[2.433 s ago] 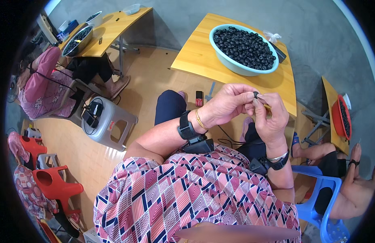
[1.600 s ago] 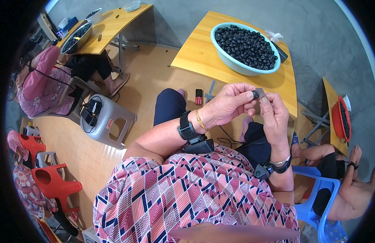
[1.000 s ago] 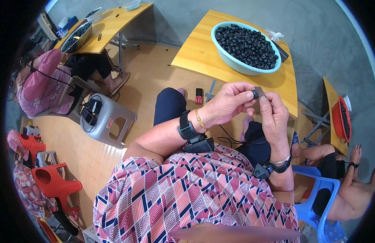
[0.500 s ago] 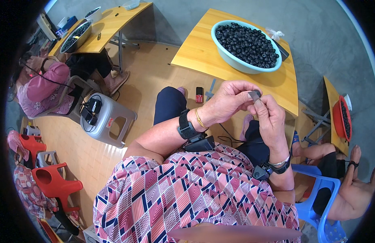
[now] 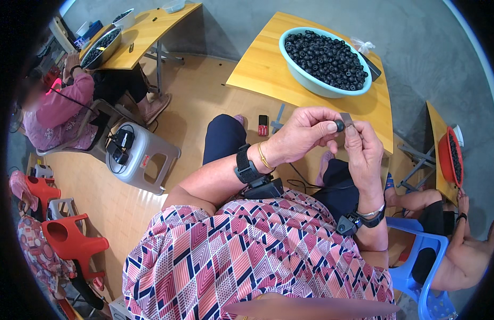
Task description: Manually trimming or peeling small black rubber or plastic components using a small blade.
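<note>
Left hand [image 5: 303, 133] grip pinching small black bead [image 5: 339, 126]; right hand [image 5: 364, 149] grip pinching thin grey strip [image 5: 346, 118] against bead. Bowl [image 5: 311, 82] of beads on counter [image 5: 263, 69] beyond.

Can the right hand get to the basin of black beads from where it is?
Probably yes. The right hand is raised in front of the table, and the basin sits open-topped just beyond with nothing between. But it pinches a small grey strip, so it isn't free.
</note>
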`<state>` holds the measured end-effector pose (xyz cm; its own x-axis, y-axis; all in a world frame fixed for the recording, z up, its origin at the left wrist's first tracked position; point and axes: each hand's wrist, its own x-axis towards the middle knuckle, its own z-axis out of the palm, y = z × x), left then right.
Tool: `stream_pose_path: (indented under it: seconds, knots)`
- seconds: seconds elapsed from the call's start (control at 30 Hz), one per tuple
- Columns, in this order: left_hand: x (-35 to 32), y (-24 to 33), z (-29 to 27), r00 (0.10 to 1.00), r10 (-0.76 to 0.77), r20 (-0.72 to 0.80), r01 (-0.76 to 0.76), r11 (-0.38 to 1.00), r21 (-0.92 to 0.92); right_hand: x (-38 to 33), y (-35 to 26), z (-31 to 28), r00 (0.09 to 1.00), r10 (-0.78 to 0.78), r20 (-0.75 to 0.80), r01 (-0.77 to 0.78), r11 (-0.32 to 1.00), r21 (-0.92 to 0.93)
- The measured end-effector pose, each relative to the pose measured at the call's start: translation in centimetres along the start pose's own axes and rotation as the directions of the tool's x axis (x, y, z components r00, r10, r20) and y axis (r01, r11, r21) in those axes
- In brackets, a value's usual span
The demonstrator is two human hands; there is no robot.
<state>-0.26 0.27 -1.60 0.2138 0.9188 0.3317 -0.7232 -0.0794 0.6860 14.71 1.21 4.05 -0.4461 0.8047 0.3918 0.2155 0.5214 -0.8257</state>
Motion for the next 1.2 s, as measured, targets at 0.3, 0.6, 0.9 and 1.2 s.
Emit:
stream_pose_path:
  seconds: [0.3, 0.6, 0.9, 1.2]
  knots:
    - [0.0, 0.2, 0.0, 1.000, -0.002, 0.022, 0.002, 1.000, -0.011, 0.0, -0.3, 0.0, 1.000, -0.009, 0.025, 0.011, 0.996, -0.086]
    - [0.0, 0.0, -0.3, 1.000, -0.002, 0.007, 0.002, 1.000, 0.011, -0.1, 0.5, 0.3, 0.997, -0.067, 0.026, 0.069, 0.994, -0.080]
    - [-0.2, -0.2, -0.1, 0.998, 0.035, -0.056, -0.028, 0.991, 0.131, -0.3, 0.7, 0.2, 0.997, -0.053, 0.055, 0.058, 0.994, -0.088]
    - [0.0, -0.2, 0.0, 0.988, 0.050, -0.143, -0.008, 0.960, 0.280, -0.4, 1.4, 0.6, 0.991, -0.073, 0.111, 0.080, 0.995, -0.057]
